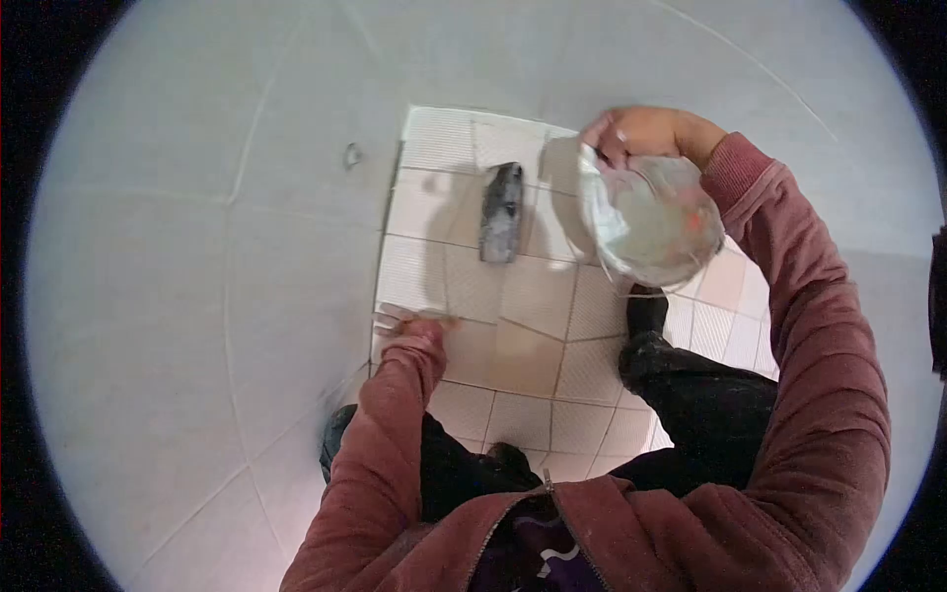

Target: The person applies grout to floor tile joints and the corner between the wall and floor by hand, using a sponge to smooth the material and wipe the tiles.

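My right hand is closed over the rim of a translucent plastic bucket, which it holds tilted above the floor. Pale residue coats the bucket's inside, and a small orange-red patch shows near its lower right. Over the floor's left edge, close to the wall, my left hand has its fingers stretched out and holds nothing. Between the hands, further forward, a grey, dark-smeared oblong block lies on the tiles; its exact kind does not show.
Pale floor tiles, some ribbed, meet grey tiled walls at the left and front. A small round fitting sits on the left wall. My dark-clad legs and shoes stand at either side of the floor patch.
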Available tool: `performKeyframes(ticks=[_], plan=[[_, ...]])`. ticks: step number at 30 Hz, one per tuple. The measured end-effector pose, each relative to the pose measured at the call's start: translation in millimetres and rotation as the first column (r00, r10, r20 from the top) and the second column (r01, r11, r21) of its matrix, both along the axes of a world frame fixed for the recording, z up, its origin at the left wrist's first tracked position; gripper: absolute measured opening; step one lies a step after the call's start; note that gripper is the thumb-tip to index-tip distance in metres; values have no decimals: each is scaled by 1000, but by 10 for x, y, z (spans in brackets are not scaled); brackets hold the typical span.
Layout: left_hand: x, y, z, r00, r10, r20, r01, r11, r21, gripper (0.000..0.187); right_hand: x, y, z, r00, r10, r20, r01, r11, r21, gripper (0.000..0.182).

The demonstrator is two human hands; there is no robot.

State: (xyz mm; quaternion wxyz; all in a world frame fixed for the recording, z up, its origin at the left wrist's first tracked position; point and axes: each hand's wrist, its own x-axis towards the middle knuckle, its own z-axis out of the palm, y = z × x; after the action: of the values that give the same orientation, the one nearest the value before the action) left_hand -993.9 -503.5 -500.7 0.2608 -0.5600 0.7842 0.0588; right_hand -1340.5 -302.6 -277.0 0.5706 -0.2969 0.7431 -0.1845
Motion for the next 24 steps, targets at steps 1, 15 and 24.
performKeyframes(ticks=[1, 15, 24], plan=[[30, 51, 133, 999, 4, 37, -7, 998, 61, 124, 55, -331, 106, 975, 173, -143, -191, 973, -127, 27], [-106, 17, 524, 982, 36, 186, -97, 939, 330, 139, 1186, -2374, -2088, 433, -279, -857, -17, 948, -317, 42], [2, 48, 308, 990, 72, 118, -102, 958, 268, 141, 992, -2167, -1968, 568, -244, -786, -119, 921, -372, 37]])
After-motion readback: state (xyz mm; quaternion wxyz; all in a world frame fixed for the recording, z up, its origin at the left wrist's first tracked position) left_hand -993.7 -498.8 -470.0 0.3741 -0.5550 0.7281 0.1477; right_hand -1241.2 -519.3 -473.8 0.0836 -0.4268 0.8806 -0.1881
